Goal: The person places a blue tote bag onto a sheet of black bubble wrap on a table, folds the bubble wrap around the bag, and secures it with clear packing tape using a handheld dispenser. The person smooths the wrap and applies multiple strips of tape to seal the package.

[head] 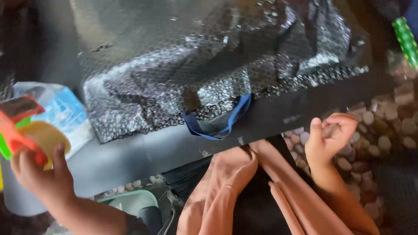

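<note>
The left hand (37,172) clenches an orange and green tape dispenser with a roll of tan packing tape (30,137) at the near left edge of the dark desk (143,154). The right hand (328,139) is at the desk's near right edge, fingers curled around something small that I cannot make out. A bundle wrapped in black bubble wrap (209,65), with a blue strap (226,122) hanging out, lies on the desk between them. With neither hand on it, the wrap could spring open, and the loose strap could get taped in.

tape dispenser (26,130) | orange-red, tan roll (partly cropped) | held tilted, far left | apparently beside table edge
</note>
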